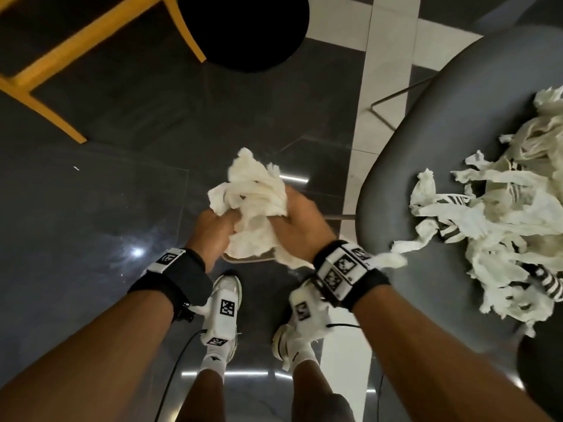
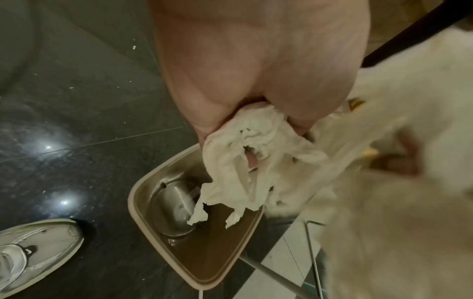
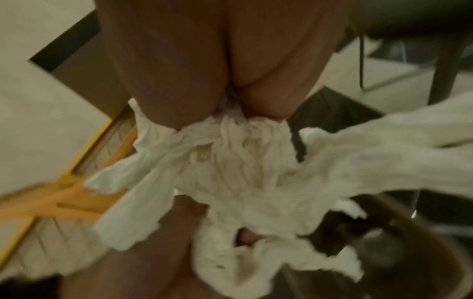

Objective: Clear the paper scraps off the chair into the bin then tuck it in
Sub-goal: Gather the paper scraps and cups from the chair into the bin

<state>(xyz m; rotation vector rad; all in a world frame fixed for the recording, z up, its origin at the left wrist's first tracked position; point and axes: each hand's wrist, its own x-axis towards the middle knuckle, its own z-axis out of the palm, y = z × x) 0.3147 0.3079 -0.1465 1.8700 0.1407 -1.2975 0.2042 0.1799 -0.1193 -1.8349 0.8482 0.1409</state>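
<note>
Both hands grip one bunch of white paper scraps point(image 1: 254, 205) between them, above the floor in front of my feet. My left hand point(image 1: 213, 229) clutches its left side, my right hand point(image 1: 300, 222) its right side. Directly beneath the bunch stands a beige-rimmed bin point(image 2: 158, 226) with a brown inside and a steel bowl-shaped bottom; loose paper ends point(image 2: 225, 188) dangle over its opening. In the head view only a strip of the bin's rim point(image 1: 243, 259) shows under the paper. More scraps point(image 1: 499, 214) lie heaped on the grey chair seat point(image 1: 426, 123) at the right.
A yellow wooden chair frame point(image 1: 39, 77) stands at the far left, next to a round black base point(image 1: 243, 28). The floor is dark glossy tile with a pale strip point(image 1: 380, 86). My white shoes point(image 1: 227, 312) stand just behind the bin. Striped black-and-white pieces point(image 1: 545, 284) lie among the heaped scraps.
</note>
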